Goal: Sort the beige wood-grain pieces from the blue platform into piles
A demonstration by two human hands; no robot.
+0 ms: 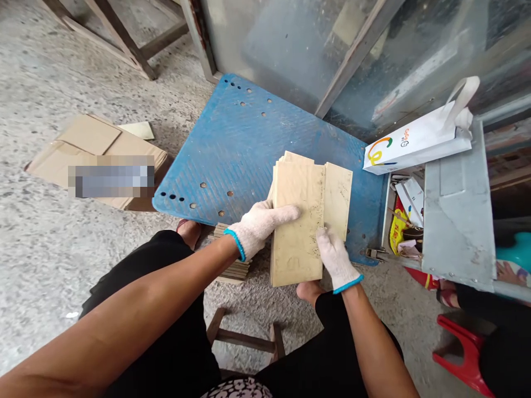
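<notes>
Tile stack [296,221] held between left hand [259,224] and right hand [334,257].

- Speckled grey concrete floor [50,243] in daylight.
- Blue perforated board [232,149] at frame centre.
- Flattened cardboard box [95,141] on the left.
- Glass panels [290,44] along the top.
- Red plastic stool [460,354] at lower right.
</notes>
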